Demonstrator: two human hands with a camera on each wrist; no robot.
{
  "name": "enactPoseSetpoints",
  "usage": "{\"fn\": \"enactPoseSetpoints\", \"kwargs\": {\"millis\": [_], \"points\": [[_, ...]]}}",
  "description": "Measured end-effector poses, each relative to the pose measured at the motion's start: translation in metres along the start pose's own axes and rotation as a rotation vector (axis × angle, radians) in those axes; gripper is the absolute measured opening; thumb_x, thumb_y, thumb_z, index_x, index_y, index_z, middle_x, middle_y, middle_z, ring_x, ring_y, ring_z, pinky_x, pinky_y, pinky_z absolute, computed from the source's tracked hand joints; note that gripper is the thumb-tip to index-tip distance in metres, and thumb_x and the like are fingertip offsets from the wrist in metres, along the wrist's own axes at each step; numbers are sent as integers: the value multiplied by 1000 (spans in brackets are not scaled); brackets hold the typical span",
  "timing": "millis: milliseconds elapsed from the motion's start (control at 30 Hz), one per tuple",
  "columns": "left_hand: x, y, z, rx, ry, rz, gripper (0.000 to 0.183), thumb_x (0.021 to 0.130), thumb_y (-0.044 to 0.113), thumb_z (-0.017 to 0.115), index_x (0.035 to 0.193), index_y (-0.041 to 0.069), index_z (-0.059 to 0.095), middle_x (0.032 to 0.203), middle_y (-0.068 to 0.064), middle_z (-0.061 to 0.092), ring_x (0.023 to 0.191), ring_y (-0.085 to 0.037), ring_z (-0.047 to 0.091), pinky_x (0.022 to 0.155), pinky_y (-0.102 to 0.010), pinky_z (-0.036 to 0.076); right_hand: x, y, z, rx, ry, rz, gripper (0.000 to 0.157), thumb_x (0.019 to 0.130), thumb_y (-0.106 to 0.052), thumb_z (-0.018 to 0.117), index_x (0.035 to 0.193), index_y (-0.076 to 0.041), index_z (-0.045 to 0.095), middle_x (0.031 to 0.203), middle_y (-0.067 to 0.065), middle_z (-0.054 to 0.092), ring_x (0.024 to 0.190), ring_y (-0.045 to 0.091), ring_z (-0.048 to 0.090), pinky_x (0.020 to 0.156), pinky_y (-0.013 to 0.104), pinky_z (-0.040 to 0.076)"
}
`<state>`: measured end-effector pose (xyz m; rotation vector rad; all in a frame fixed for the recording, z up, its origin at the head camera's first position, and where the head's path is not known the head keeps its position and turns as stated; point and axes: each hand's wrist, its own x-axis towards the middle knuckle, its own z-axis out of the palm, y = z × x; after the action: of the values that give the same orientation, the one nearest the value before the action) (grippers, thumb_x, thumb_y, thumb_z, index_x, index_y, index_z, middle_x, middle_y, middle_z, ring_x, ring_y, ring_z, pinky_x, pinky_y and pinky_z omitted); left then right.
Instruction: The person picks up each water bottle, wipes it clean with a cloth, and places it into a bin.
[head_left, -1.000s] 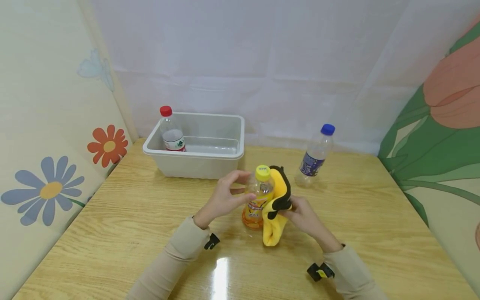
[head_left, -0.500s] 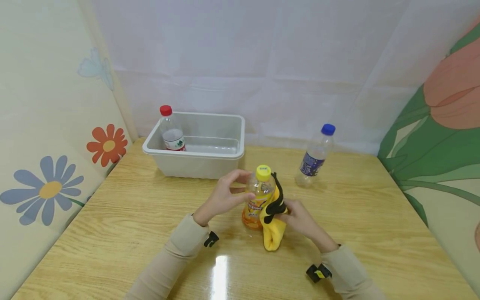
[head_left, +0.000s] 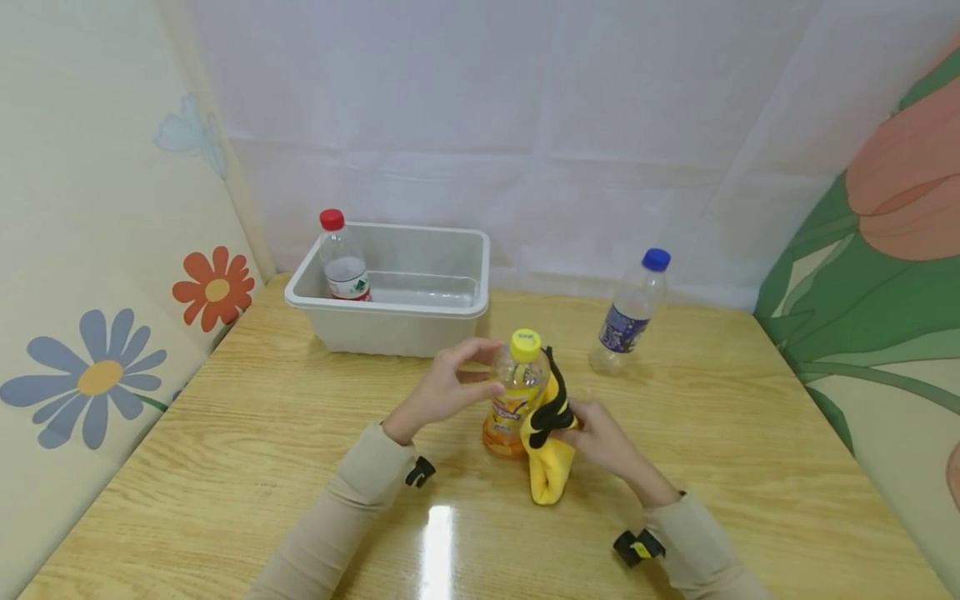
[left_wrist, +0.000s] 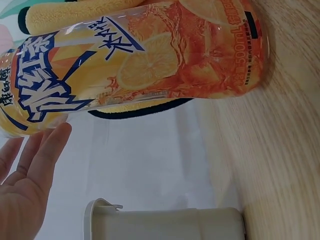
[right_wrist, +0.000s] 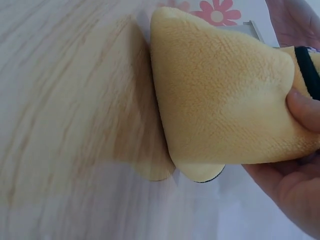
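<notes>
In the head view a clear plastic drink bottle (head_left: 512,408) with a yellow cap stands upright on the table. Orange-and-yellow artwork covers its label, seen close up in the left wrist view. My left hand (head_left: 452,385) holds its upper part from the left, the thumb across the front. On the bottle's right side my right hand (head_left: 603,433) grips a folded yellow cloth (head_left: 550,471) with black edging and presses it to the bottle. The right wrist view shows the plush cloth (right_wrist: 225,95) pinched under the thumb, its lower folds hanging close over the tabletop.
Behind my left hand stands a pale grey bin (head_left: 390,329) with a red-capped bottle (head_left: 347,271) upright inside at its left end. A blue-capped bottle (head_left: 626,325) with a purple label stands at the back right of the wooden table (head_left: 247,442).
My right hand has moved slightly left, and the cloth's upper part has drawn down and folded closer to the bottle. My left hand keeps its hold; the bottle has hardly moved.
</notes>
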<state>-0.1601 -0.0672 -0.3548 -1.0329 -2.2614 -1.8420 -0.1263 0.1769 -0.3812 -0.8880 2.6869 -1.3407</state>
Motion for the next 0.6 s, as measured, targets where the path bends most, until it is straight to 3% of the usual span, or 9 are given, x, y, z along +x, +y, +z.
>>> {"fn": "enactPoseSetpoints", "kwargs": {"millis": [133, 367, 600], "points": [[1, -1, -2, -10, -29, -1, 52, 76, -3, 69, 122, -8, 47, 114, -22, 54, 101, -32, 55, 83, -36, 52, -3, -3, -3, 11, 22, 12, 24, 77, 4, 66, 100, 7, 62, 92, 16, 67, 84, 24, 62, 74, 27, 52], [3, 0, -6, -19, -73, 6, 51, 78, -3, 66, 124, -9, 45, 119, -24, 53, 106, -33, 54, 83, -28, 52, -8, -4, -9, -8, 48, 32, 23, 75, 6, 66, 98, 6, 64, 91, 15, 67, 83, 21, 62, 73, 27, 53], [1, -3, -9, -17, -129, 35, 51, 83, -1, 61, 129, -10, 40, 128, -25, 46, 112, -35, 50, 91, -36, 48, -14, -4, -16, -31, 51, 36, 25, 75, 6, 66, 100, 5, 63, 92, 15, 67, 82, 20, 62, 71, 26, 53]]}}
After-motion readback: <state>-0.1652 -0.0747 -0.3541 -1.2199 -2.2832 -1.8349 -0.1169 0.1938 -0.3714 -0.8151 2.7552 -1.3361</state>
